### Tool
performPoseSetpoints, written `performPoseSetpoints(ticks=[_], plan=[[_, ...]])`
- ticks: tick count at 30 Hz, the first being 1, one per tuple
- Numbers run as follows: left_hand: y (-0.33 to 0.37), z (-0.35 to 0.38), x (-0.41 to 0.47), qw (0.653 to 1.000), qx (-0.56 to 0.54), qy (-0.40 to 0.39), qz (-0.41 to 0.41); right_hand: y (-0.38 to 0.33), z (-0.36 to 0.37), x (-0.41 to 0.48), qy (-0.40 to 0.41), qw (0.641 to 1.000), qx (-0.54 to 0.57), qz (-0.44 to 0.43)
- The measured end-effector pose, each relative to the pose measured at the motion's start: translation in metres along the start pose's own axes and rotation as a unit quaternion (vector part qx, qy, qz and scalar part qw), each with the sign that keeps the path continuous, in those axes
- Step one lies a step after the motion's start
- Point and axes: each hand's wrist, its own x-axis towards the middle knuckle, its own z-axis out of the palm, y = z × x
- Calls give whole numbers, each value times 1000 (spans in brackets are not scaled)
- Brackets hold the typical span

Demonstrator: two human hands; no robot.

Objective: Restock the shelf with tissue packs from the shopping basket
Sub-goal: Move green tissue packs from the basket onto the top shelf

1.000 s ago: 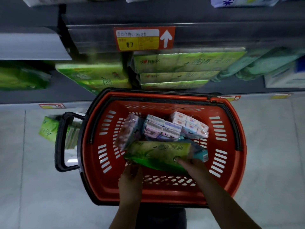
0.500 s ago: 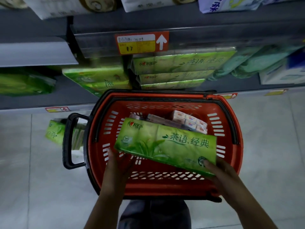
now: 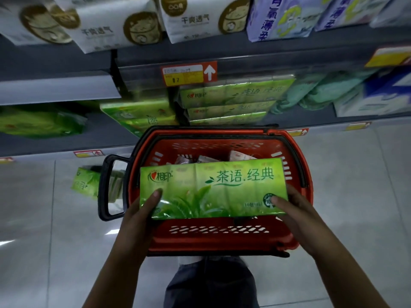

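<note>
In a shop aisle, over a red shopping basket [image 3: 222, 240] standing on the pale tiled floor [image 3: 44, 241], a person holds a long green tissue pack [image 3: 213, 187] flat across the basket's mouth, printed face up. The left hand [image 3: 142, 210] grips the pack's left end, thumb laid on the top face and fingers out of sight beneath. The right hand [image 3: 295, 210] grips the right end the same way.

Inside the basket, the tops of a few small pink-and-white packs [image 3: 206, 160] show beyond the held pack, which hides most of what lies below. The basket's black handle [image 3: 104, 185] juts out to the left, and a loose green pack [image 3: 85, 182] lies on the floor just past it.

The basket sits between the person and the lower shelf, its far rim covering the foot of a shelf stack [image 3: 233, 101] of matching green packs. A second green stack [image 3: 138, 114] leans beside it on the left, with a crumpled green bag [image 3: 40, 123] further left. Pale green soft packs [image 3: 315, 92] and a blue-and-white pack [image 3: 378, 94] stand to the right. A red-and-yellow price tag [image 3: 189, 73] with a white arrow hangs on the shelf edge above. White packs [image 3: 124, 21] and purple packs [image 3: 282, 16] fill the upper shelf.
</note>
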Motion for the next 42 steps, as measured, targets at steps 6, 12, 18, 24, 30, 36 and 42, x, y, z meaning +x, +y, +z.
performPoseSetpoints(ticks=[6, 12, 18, 24, 30, 36, 42], plan=[[12, 1, -32, 999, -18, -4, 43, -21, 8, -16, 24, 998, 57, 1], [38, 9, -61, 996, -16, -7, 89, -51, 17, -40, 40, 996, 74, -7], [82, 27, -101, 984, -3, 15, 177, -88, 28, -72, 80, 990, 110, -25], [122, 37, -140, 977, 24, 22, 212, -137, 36, -107, 50, 988, 131, -68], [159, 42, -197, 973, 54, 2, 224, -172, 45, -151, 61, 984, 147, -82], [188, 44, -249, 971, 56, 12, 234, -206, 58, -194, 77, 984, 117, -110], [224, 56, -304, 967, 55, -32, 247, -245, 61, -246, 77, 973, 173, -128]])
